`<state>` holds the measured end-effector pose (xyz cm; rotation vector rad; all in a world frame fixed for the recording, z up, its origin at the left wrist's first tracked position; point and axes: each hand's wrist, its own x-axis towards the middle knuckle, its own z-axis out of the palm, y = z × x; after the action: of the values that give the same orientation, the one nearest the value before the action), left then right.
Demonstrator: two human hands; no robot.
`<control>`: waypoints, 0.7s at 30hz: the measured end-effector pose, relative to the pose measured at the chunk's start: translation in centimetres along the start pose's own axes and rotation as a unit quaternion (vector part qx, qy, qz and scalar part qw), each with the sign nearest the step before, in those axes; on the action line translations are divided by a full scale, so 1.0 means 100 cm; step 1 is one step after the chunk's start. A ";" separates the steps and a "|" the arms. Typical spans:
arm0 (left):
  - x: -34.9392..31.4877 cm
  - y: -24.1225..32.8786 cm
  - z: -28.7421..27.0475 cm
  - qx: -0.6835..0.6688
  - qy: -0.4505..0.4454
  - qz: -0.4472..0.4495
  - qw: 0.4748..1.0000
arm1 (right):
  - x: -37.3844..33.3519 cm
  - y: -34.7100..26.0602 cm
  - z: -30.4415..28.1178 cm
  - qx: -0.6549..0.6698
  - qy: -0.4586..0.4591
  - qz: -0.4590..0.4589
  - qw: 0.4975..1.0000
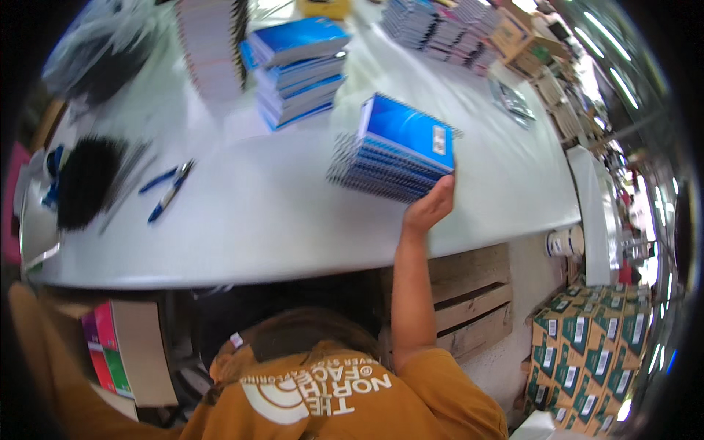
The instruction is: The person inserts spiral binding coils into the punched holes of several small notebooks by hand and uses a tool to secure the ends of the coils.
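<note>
A stack of blue spiral-bound notebooks stands on the white table, with its wire coils showing along the sides. My right hand grips the stack's near right corner. Its thumb lies along the edge, and the other fingers are hidden behind the notebooks. At the far left my left arm shows dimly, its hand out of sight. Farther back stands a pile of blue-covered books without coils. A pair of blue-handled pliers lies on the left of the table, beside a bundle of black wire coils.
A tall stack of white pages and a clear plastic bag stand at the back left. More notebook stacks and a cardboard box are at the back right. Patterned cartons sit right of the white table.
</note>
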<state>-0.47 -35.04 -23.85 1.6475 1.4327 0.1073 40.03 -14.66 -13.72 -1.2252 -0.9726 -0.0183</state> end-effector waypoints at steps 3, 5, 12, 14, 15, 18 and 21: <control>0.014 -0.005 0.005 0.003 0.008 -0.003 1.000 | 0.005 0.001 0.013 0.018 0.011 -0.035 0.999; 0.024 -0.008 0.006 0.006 0.004 -0.003 1.000 | 0.006 0.001 0.011 0.044 0.005 -0.021 0.999; 0.065 -0.009 -0.007 0.037 -0.003 0.004 0.999 | 0.006 0.002 0.009 -0.005 0.012 -0.044 0.999; 0.070 -0.009 -0.009 0.047 -0.008 0.005 0.999 | 0.009 0.003 0.008 -0.021 0.007 -0.050 0.999; 0.070 -0.009 -0.012 0.053 -0.009 0.007 0.999 | 0.008 0.003 0.009 -0.026 0.008 -0.052 0.998; 0.077 -0.004 -0.023 0.070 -0.016 0.020 0.997 | 0.008 -0.002 0.008 -0.031 0.015 -0.054 0.998; 0.085 0.011 -0.044 0.103 -0.028 0.058 0.993 | 0.007 -0.005 0.005 0.002 0.014 -0.038 0.999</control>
<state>0.43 -25.43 -24.66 1.8868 1.3420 -0.0217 39.93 -14.14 -12.85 -1.1810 -0.9931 -0.0930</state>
